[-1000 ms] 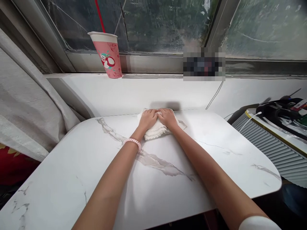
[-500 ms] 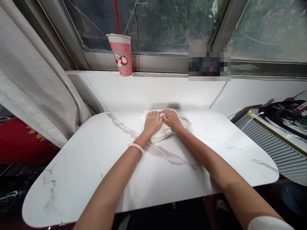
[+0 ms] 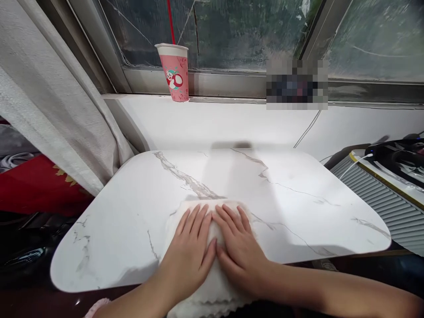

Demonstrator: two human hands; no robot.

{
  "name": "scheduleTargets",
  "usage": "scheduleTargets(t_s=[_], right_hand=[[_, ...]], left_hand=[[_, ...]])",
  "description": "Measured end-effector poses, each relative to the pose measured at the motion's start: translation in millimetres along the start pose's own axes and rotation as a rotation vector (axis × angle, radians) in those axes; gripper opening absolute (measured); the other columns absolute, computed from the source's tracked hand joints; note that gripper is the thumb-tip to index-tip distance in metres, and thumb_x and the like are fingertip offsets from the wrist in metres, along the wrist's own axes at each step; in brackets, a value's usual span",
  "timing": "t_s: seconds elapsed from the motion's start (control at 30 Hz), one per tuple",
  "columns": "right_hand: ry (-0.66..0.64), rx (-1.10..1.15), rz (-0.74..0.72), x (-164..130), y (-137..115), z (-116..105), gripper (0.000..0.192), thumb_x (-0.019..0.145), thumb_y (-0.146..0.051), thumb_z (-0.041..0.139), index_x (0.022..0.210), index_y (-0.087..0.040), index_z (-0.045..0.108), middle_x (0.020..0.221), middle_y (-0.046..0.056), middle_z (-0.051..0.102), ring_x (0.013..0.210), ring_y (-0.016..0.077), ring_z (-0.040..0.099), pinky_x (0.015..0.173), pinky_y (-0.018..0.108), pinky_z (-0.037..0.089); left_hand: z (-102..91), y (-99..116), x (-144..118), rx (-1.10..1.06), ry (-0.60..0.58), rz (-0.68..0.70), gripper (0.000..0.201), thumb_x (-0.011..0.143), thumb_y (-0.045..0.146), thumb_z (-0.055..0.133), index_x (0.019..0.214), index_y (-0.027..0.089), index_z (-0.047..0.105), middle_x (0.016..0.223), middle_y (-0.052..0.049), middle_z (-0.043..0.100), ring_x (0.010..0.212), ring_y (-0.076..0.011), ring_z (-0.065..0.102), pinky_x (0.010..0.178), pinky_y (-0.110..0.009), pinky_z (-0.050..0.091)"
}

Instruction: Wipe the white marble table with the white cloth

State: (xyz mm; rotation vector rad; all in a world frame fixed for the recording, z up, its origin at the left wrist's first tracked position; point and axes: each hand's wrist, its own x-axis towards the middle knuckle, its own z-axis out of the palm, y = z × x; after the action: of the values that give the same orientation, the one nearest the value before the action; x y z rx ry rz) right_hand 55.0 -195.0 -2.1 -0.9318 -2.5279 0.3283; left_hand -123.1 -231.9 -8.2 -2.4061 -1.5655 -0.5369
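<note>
The white cloth (image 3: 212,282) lies at the near edge of the marble-patterned table (image 3: 298,198), its scalloped hem hanging just over the rim, and both palms are pressed flat on it: the left hand (image 3: 190,254) and the right hand (image 3: 240,249) sit side by side, thumbs touching, fingers stretched out and slightly spread, gripping nothing. From where the cloth sits I would judge the wiping stroke is at its near end, the far stretch of the tabletop showing no crumbs or wet marks, while the left and right parts look untouched as far as I can tell. Further off, a pink paper cup (image 3: 175,70) stands on the window sill (image 3: 232,99) at the far left, a grey curtain (image 3: 49,97) hangs to the left, and a ribbed grey appliance (image 3: 380,198) sits just beside the table on the right.
</note>
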Motion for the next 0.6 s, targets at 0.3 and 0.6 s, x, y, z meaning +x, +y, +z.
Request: scheduleTargets(t_s=[0.3,0.6], right_hand=[[0.001,0.002,0.002,96,18,28,0.055,0.092,-0.025,0.039,0.143,-0.007,0.046,0.15,0.017,0.044,0.142,0.0307,0.034,0.121,0.057,0.013],[0.055,-0.018,0.173,185,61,40,0.05,0.094,-0.021,0.037,0.141,-0.008,0.044,0.15,0.016,0.044,0.142,0.0284,0.032,0.119,0.055,0.012]], left_hand=[[14.9,-80,43,-0.006,-0.11,-0.153,0.047,0.097,0.032,0.027,0.132,0.012,0.05,0.139,-0.018,0.055,0.133,-0.0315,0.047,0.112,-0.054,0.035],[43.0,-160,130,-0.13,-0.174,-0.15,0.035,0.094,0.029,0.034,0.123,0.018,0.051,0.134,-0.012,0.057,0.127,-0.0269,0.049,0.11,-0.047,0.036]])
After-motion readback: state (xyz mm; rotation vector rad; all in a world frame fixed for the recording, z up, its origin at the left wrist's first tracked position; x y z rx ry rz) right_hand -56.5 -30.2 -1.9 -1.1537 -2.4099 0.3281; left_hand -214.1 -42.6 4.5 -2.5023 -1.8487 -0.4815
